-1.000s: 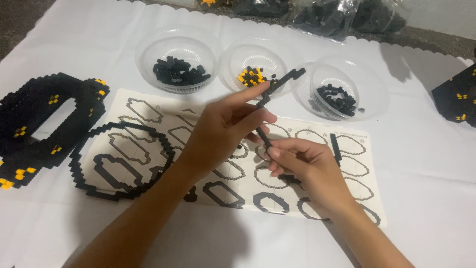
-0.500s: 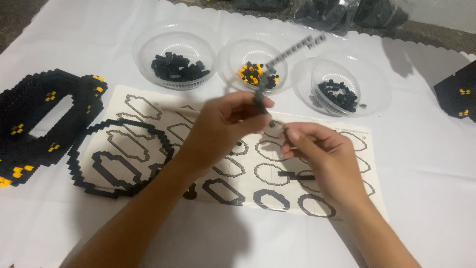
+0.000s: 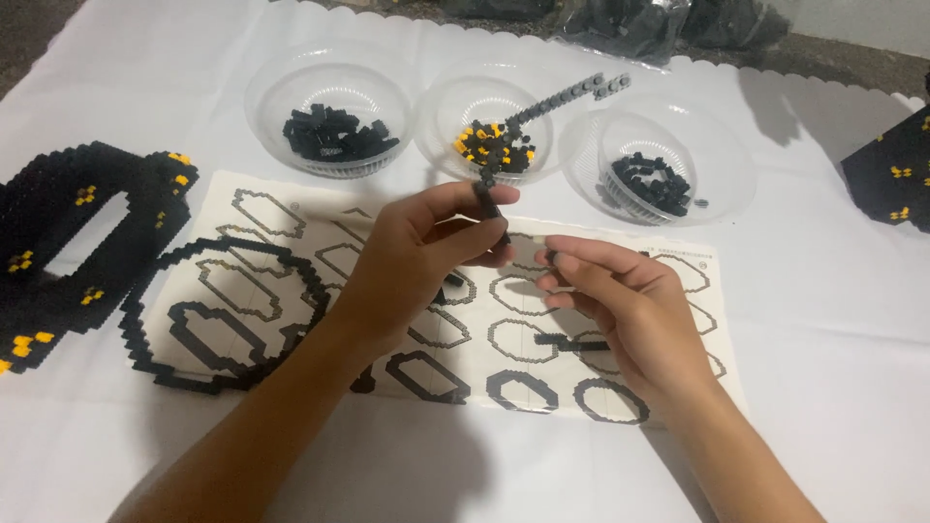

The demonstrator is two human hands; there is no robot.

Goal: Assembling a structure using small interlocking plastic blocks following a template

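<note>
My left hand [image 3: 426, 254] pinches the lower end of a long thin strip of black bricks [image 3: 557, 102], which angles up and to the right over the middle bowl. Just to its right my right hand [image 3: 620, 310] hovers with its fingers curled near the strip's base; a tiny dark piece seems to sit at its fingertips, though I cannot tell for sure. Both hands are above a white instruction sheet [image 3: 291, 218] printed with ring outlines. A short black brick piece [image 3: 570, 342] lies on the sheet under my right hand.
Three clear bowls stand behind the sheet: black bricks at left [image 3: 329, 92], black and yellow bricks in the middle [image 3: 441, 116], dark bricks at right [image 3: 717, 165]. A large black brick ring [image 3: 145, 339] lies on the sheet's left. Black-and-yellow builds sit at far left [image 3: 58, 242] and far right [image 3: 891, 174].
My left hand has swung the brick strip's free end upward and to the right, over the bowls. My right hand has shifted right and opened away from the strip's base.
</note>
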